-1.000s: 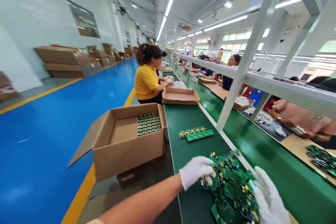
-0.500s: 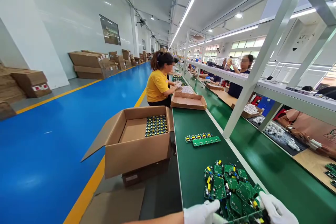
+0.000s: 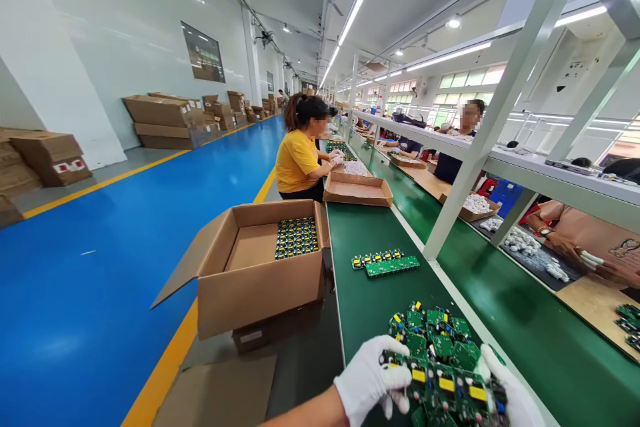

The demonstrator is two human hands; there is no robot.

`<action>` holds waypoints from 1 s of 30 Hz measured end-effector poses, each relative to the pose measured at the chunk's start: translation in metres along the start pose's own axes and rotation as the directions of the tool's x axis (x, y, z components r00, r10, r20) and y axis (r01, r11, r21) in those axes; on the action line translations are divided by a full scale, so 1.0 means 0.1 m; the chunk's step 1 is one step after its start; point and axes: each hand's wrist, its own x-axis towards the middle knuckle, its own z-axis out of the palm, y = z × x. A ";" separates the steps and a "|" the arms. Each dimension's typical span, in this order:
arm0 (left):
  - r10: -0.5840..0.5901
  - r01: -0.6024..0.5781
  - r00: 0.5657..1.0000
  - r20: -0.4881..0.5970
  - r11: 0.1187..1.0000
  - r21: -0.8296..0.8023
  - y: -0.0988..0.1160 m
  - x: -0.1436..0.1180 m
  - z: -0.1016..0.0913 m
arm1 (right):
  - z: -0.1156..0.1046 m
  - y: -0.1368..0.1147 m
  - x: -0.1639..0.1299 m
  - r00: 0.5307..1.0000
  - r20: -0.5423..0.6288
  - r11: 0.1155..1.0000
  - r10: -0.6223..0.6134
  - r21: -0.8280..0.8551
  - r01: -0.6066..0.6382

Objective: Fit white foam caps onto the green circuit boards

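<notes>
Two gloved hands of ours share one strip of boards (image 3: 447, 384), yellow parts facing up: our left hand (image 3: 373, 377) pinches its left end between thumb and fingers, and our right hand (image 3: 513, 387) closes around the other end, its fingertips partly hidden. We hold the strip above the near part of the surface (image 3: 370, 227), in front of a loose pile of boards (image 3: 443, 343) that reaches toward the right edge. Farther up, two laid strips (image 3: 393, 267) sit side by side between the edges; an open box (image 3: 260, 297) stands beside the left edge. We judge the step in hand to be handling this strip; the next move calls for keeping both ends supported and clear of the pile.
</notes>
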 end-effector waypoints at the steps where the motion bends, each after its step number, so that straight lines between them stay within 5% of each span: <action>1: -0.006 0.004 1.000 -0.021 0.998 -0.056 0.01 0.04 -0.04 | 0.04 -0.02 -0.01 0.996 0.043 0.995 0.073 0.066 -0.076; 4: 0.011 -0.033 0.991 -0.131 0.986 -0.166 0.04 0.15 -0.13 | 0.09 -0.11 0.02 0.977 0.064 0.972 0.203 0.110 -0.210; 9: 0.135 -0.125 0.979 -0.155 0.989 0.073 0.01 0.16 -0.09 | 0.17 -0.37 0.07 0.980 0.034 0.946 -0.197 -0.254 0.199; 11: 0.176 -0.154 0.978 -0.112 0.971 0.180 0.00 0.11 0.00 | 0.25 -0.46 0.05 0.994 -0.030 0.947 -0.107 -0.309 0.093; 13: 0.186 -0.167 0.980 -0.070 0.962 0.215 0.02 0.05 0.08 | 0.32 -0.52 0.02 1.000 0.019 0.982 -0.002 -0.189 0.006; 17: 0.049 -0.051 0.998 0.041 0.997 0.063 0.06 0.02 0.16 | 0.36 -0.54 -0.02 0.989 0.092 0.993 0.114 0.031 -0.118; 21: -0.010 0.007 1.000 -0.029 0.997 -0.081 0.07 0.08 0.15 | 0.25 -0.47 0.04 0.990 0.004 0.989 0.140 0.039 -0.140; 26: -0.027 -0.001 0.994 0.109 0.969 0.249 0.12 0.10 0.21 | 0.16 -0.49 0.08 0.992 -0.110 0.995 0.059 -0.074 -0.068; 30: 0.090 -0.188 0.973 0.211 0.838 0.512 0.15 0.16 0.37 | 0.29 -0.61 -0.05 0.999 -0.050 0.965 -0.003 -0.261 -0.010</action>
